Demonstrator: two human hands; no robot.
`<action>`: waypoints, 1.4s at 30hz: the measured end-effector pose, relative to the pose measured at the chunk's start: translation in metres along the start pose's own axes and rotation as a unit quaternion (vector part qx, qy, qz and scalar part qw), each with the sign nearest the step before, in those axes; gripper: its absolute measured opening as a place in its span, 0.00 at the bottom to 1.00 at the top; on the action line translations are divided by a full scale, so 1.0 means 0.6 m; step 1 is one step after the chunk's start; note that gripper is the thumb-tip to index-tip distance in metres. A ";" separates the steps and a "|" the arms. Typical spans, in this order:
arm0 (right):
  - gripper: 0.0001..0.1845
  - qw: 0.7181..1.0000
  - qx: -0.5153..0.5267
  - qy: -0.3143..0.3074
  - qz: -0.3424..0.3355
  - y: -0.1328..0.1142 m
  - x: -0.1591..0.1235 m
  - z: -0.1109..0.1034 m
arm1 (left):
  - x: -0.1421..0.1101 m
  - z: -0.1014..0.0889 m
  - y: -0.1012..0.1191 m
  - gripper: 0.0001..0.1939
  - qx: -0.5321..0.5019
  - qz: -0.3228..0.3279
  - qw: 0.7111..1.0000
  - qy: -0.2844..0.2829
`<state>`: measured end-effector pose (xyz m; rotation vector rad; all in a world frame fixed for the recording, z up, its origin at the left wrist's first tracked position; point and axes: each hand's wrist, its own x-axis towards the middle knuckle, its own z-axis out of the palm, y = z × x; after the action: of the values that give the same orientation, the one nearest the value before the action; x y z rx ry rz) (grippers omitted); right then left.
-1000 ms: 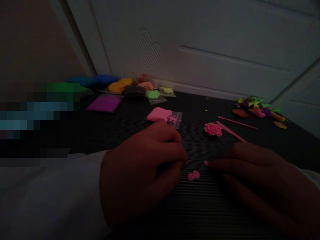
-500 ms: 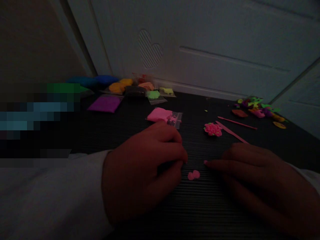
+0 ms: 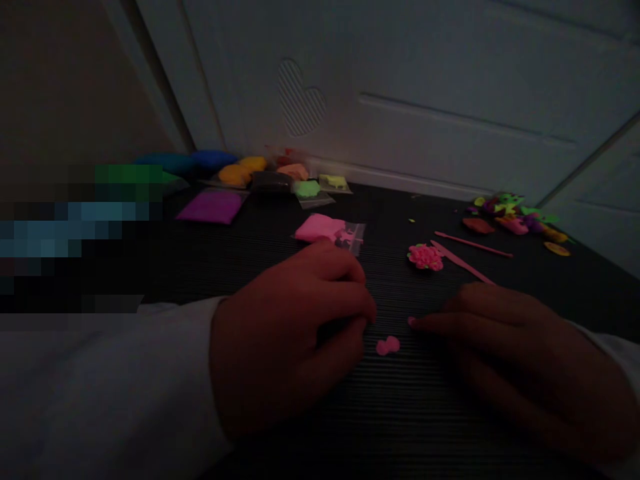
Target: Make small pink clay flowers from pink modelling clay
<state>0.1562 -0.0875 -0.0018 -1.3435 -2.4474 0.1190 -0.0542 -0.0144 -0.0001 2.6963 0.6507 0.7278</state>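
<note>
My left hand (image 3: pixel 300 340) is closed, thumb and index fingertips pinched together beside the small pieces. Whatever may be between those fingertips is too small and dark to make out. My right hand (image 3: pixel 530 367) rests on the dark table with its index finger stretched out, the tip pressing on a small pink clay dot (image 3: pixel 411 321). Between the hands lie flat pink clay discs (image 3: pixel 388 345), two of them touching. Behind them sits a pink clay flower cluster (image 3: pixel 425 257) with bits of green at its edge.
Past my left hand lies an opened bag of pink clay (image 3: pixel 320 228). A purple clay packet (image 3: pixel 213 205) and several other coloured packets line the back left. A pink clay knife (image 3: pixel 463 262) and a thin pink stick (image 3: pixel 473 244) lie right, before colourful clay pieces (image 3: pixel 520 220). A white panel (image 3: pixel 425 87) stands behind.
Almost nothing differs. The view has shifted very slightly; both hands, the discs and the dot under my right index fingertip keep their places.
</note>
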 end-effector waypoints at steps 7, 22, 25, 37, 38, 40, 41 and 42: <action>0.18 1.000 0.008 -0.013 0.003 -0.001 0.000 0.000 | 0.000 0.000 0.001 0.08 -0.004 -0.006 1.000 -0.006; 0.20 0.999 0.003 -0.029 -0.021 0.005 -0.002 -0.001 | 0.001 0.000 -0.001 0.08 -0.006 -0.003 1.000 -0.004; 0.20 0.999 -0.009 -0.035 -0.019 0.007 -0.003 0.000 | 0.001 0.000 -0.001 0.08 -0.007 0.000 1.000 -0.005; 0.18 0.999 0.007 -0.001 0.032 -0.001 0.001 0.008 | -0.002 0.007 0.003 0.10 -0.031 -0.036 0.999 0.012; 0.18 0.999 0.001 0.005 0.034 0.000 0.000 0.010 | -0.002 0.008 0.002 0.10 -0.029 -0.041 0.999 0.013; 0.19 0.999 -0.006 0.023 0.030 0.005 -0.001 0.016 | -0.001 0.010 0.001 0.09 -0.024 -0.051 0.998 0.010; 0.19 0.999 -0.008 0.032 0.026 0.007 -0.002 0.018 | -0.001 0.011 0.000 0.09 -0.023 -0.057 0.998 0.008; 0.19 0.999 -0.008 0.042 0.022 0.009 -0.002 0.020 | -0.001 0.012 -0.001 0.09 -0.024 -0.063 0.998 0.006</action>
<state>0.1570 -0.0846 -0.0146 -1.3820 -2.3551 0.0530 -0.0512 -0.0156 -0.0066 2.5837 0.7869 0.7172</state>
